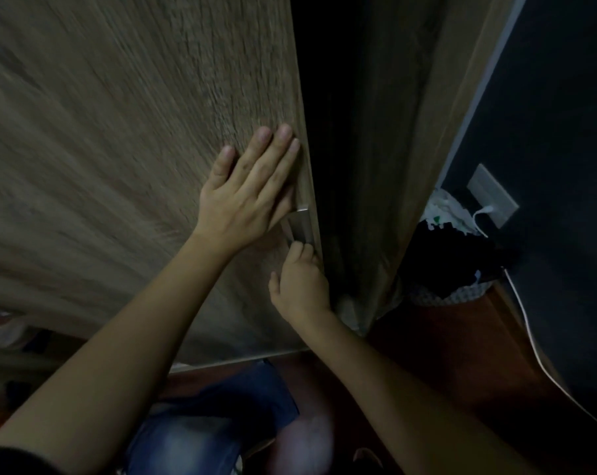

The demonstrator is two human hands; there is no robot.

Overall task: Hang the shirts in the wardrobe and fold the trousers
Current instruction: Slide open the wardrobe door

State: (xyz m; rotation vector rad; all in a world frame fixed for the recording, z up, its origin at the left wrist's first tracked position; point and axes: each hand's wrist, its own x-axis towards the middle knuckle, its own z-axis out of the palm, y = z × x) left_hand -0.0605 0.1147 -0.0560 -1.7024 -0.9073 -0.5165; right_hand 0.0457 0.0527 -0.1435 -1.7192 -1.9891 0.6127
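A wood-grain wardrobe door [119, 132] fills the left and centre of the view. My left hand [249, 190] lies flat against it near its right edge, fingers spread. Just below, my right hand [300, 279] grips the lower end of the metal door handle [300, 226]. To the right of the door edge a dark gap [351, 132] shows the wardrobe's inside, too dark to make anything out. No shirts or trousers for the task can be made out, apart from the blue jeans [201, 423] on my own legs.
A basket of dark and white clothes [451, 265] stands on the wooden floor at the right, beside the wardrobe's side panel [427, 166]. On the dark wall is a socket plate [492, 195] with a white cable [530, 330] running down across the floor.
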